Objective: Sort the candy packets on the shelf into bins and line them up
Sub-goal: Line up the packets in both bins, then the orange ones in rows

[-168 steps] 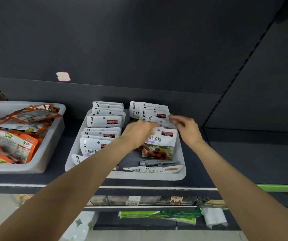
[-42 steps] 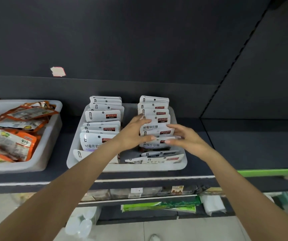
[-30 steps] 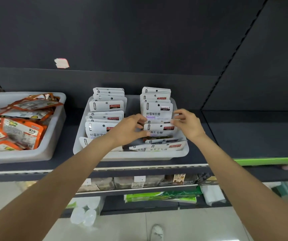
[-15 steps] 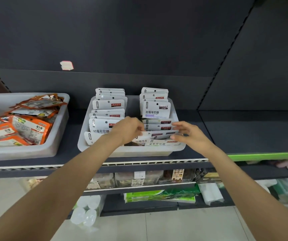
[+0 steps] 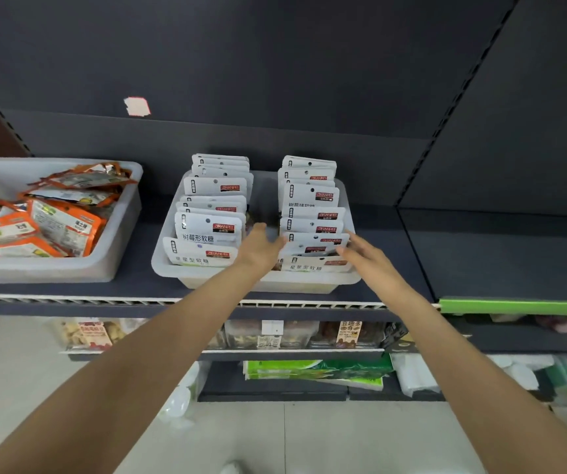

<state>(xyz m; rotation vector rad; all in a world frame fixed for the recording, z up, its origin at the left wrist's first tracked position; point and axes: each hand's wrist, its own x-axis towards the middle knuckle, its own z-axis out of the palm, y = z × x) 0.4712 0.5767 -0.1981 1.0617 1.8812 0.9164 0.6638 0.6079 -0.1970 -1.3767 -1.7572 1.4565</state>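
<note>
A white bin (image 5: 207,280) on the dark shelf holds white candy packets in two rows, a left row (image 5: 208,230) and a right row (image 5: 311,217), most standing upright. My left hand (image 5: 263,249) reaches into the gap between the rows, its fingers touching the left edge of the front packets of the right row. My right hand (image 5: 360,254) lies at the right edge of those same front packets (image 5: 313,246), fingers straight and spread. Neither hand grips a packet.
A second white bin (image 5: 70,268) at the left holds several orange packets lying loose. The dark shelf (image 5: 497,254) stretches to the right of the candy bin. Lower shelves below carry other goods. A green price strip (image 5: 518,306) edges the right shelf.
Both hands have slid forward along the right row to its front packets. The right row's packets now stand more upright and even. The view has shifted slightly.
</note>
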